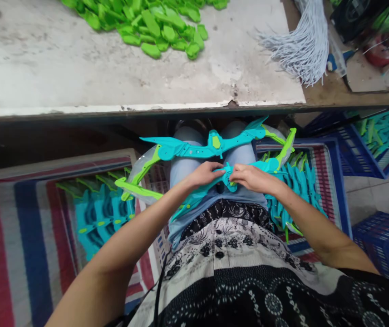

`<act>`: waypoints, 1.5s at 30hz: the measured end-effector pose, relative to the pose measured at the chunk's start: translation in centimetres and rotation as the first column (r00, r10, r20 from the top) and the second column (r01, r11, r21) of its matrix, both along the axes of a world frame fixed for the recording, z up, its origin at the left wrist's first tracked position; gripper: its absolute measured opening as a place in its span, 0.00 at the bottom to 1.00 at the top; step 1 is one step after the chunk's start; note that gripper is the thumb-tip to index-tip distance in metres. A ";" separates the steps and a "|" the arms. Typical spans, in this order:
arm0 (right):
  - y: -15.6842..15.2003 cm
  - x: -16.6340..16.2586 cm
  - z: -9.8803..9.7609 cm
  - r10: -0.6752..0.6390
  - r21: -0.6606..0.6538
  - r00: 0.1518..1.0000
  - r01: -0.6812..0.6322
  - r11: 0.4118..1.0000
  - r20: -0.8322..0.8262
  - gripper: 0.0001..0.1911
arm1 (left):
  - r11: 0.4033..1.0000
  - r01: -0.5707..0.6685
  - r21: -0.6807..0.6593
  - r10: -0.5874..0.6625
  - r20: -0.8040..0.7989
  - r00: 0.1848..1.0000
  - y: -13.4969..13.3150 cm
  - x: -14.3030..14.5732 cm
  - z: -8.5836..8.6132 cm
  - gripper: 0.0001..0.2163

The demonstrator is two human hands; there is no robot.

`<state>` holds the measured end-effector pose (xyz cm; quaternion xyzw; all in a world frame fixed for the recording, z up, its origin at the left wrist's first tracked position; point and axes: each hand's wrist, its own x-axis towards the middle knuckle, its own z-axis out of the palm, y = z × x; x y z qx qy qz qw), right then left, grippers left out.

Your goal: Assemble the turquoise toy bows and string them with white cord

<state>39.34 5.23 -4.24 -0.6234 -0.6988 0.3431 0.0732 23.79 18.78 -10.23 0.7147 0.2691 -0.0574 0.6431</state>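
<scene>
Across my lap lies a turquoise and lime-green plastic toy bow (190, 149), made of two long curved turquoise pieces with green end pieces joining them at both sides. My left hand (206, 175) is closed on the nearer turquoise piece, just left of its centre. On the right of that centre, my right hand (250, 177) has its fingers pinched at the small middle part (228, 178), where a bit of green shows. My fingers hide most of what they press on there. The farther piece, with a green inset at its middle, rests over my knees, untouched by either hand.
A worn white tabletop (78, 72) stands ahead, bearing a heap of green plastic parts (167, 27) and a bundle of white cords (303, 45). Similar turquoise toys (102, 218) fill a box at left, and others (299, 181) a blue crate at right. More blue crates (385, 245) stand farther right.
</scene>
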 end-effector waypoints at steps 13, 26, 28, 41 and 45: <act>3.7 -0.9 0.4 0.268 -0.100 0.955 -0.256 0.961 0.130 0.06 | 0.998 -0.002 -0.059 0.004 0.034 0.999 -0.2 -0.1 -0.2 0.09; 1.7 -0.9 0.0 -0.132 -0.244 0.956 0.198 0.949 0.262 0.14 | 0.993 0.103 -0.055 -0.102 0.020 0.995 -0.2 0.0 -0.4 0.19; 1.6 -1.1 0.0 -0.179 -0.256 0.938 0.259 0.931 0.298 0.21 | 0.994 0.104 -0.024 -0.104 0.013 0.994 -0.4 0.3 -0.2 0.20; 0.1 -1.1 -2.0 -0.176 -0.222 0.900 0.281 0.934 0.398 0.31 | 0.970 0.193 0.150 -0.183 -0.076 0.980 -1.0 1.2 -0.8 0.20; -2.6 -0.1 -2.4 -0.141 0.073 0.925 0.123 0.990 0.353 0.23 | 0.875 0.090 0.475 -0.020 -0.150 0.988 -2.8 -0.2 0.5 0.21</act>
